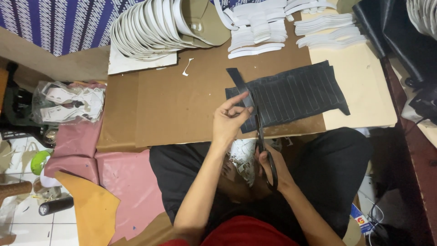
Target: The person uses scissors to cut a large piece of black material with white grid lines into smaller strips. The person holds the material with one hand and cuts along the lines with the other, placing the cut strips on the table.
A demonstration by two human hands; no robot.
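Note:
A black sheet (296, 93) marked with thin parallel lines lies on the brown board (182, 105). My left hand (230, 119) pinches the narrow strip (237, 79) at the sheet's left edge, which is partly cut free and angles up and left. My right hand (268, 165) grips black-handled scissors (261, 141) whose blades point up into the sheet along a marked line, just right of my left fingers.
A curved stack of white and tan cut pieces (154, 27) sits at the back left, white strips (259, 32) at the back centre and right. A plastic bag of white pieces (68, 102) lies left. Pink and tan material (104, 182) drapes below.

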